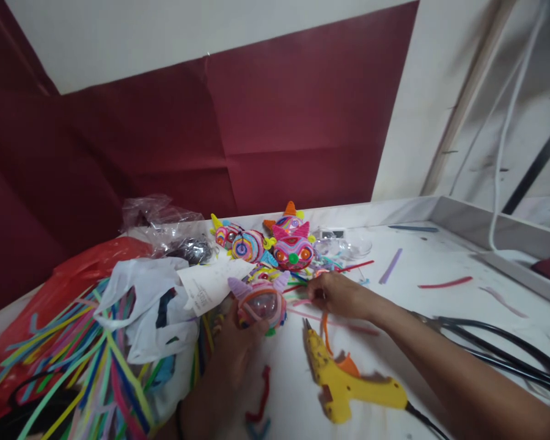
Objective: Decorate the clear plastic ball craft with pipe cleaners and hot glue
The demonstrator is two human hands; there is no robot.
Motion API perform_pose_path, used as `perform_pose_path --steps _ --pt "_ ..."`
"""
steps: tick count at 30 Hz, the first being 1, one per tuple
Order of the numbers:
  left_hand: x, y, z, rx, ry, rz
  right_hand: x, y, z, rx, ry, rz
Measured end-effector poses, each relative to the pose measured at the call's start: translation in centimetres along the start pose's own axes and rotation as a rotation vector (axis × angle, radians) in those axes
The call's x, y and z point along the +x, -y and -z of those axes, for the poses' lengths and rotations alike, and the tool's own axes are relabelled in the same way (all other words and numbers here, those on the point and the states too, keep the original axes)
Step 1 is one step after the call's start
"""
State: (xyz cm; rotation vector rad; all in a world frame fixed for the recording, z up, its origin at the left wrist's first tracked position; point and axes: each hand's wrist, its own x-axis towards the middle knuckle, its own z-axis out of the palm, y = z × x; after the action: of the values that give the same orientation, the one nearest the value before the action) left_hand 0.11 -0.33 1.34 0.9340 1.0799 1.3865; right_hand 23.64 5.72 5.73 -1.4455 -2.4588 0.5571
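My left hand (241,339) is closed around a clear plastic ball partly covered in coiled pipe cleaners (262,305), a half-made animal head with purple ears. To its right, my right hand (332,293) reaches in among loose pipe cleaners beside the finished heads. Its fingers are curled together, and what they pinch is hidden. Behind both hands sit several finished pipe-cleaner animal heads, among them a pink one with a green nose (293,250) and a striped one (247,245). A yellow hot glue gun (348,385) lies in front of my right hand, beside an orange pipe cleaner (326,333).
Bundled pipe cleaners (105,379), a white plastic bag (160,342) and a red bag (73,281) fill the left side. A paper slip (211,282) lies behind my left hand. Black-handled scissors (499,342) lie at right. A raised rim (508,226) edges the white table.
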Motion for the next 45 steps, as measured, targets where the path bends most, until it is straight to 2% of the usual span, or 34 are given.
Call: perform_pose_path --steps 3,8,18,26,31,37,45 --pt "-0.1 -0.1 -0.2 -0.034 -0.016 0.016 0.2 -0.4 -0.5 -0.017 0.007 0.01" --pt "-0.1 -0.3 -0.6 -0.107 0.025 0.009 0.4 -0.6 -0.8 -0.031 -0.004 0.013" --pt "-0.4 -1.0 -1.3 -0.176 -0.016 0.067 -0.2 -0.3 1.3 -0.023 -0.026 0.02" --pt "0.2 -0.1 -0.3 -0.128 -0.021 0.05 -0.7 1.2 2.0 -0.104 0.191 0.149" --pt "0.7 0.7 0.5 -0.096 -0.036 0.033 -4.3 2.7 1.7 -0.098 0.398 0.138" --pt "0.4 0.4 -0.1 -0.126 -0.008 0.05 -8.5 3.5 0.4 -0.044 0.337 0.053" --pt "-0.7 -0.4 -1.0 -0.158 0.03 0.051 -9.6 3.4 -2.3 -0.102 0.259 -0.018"
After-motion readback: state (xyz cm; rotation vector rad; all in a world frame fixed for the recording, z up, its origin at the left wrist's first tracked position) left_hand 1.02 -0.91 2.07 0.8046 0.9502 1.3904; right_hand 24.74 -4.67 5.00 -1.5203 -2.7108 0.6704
